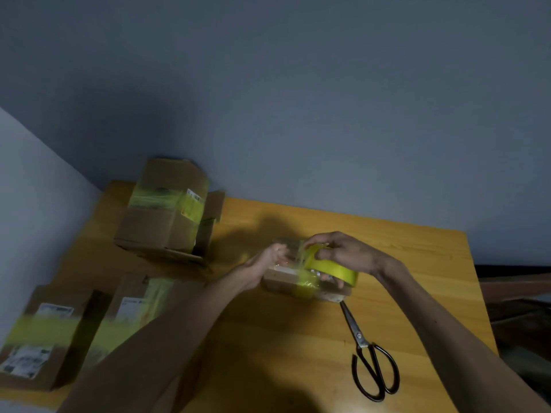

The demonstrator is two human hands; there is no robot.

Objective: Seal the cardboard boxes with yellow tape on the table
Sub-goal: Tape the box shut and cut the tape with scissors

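Yellow tape roll [331,268] over a small box [280,278] at the middle of the wooden counter [402,248]. From the head camera I see the right hand [346,253] gripping the roll from above, fingers [320,248] curled over its rim. A strip runs from the roll across the box's top and down its near side. The left hand [265,263] sits at the box's left end with its fingers curled against it; blur keeps me from telling whether they also pinch the strip.

I judge the box light and fairly stiff, and likely to slide on the smooth wood unless it is held at one end. Its glossy wrapping looks slippery. The tape is thin, sticky and quick to crease, so it is best handled by the roll's rim.

Black-handled scissors [366,350] lie just beside the box on the near right, blades toward it. Three more cardboard boxes, each banded in yellow, stand at the left: a back box [158,219] in the far corner, and a corner box [41,332] and a middle box [134,308] near the front edge. Behind them is a plain grey-blue wall [298,99]. The room is dim.
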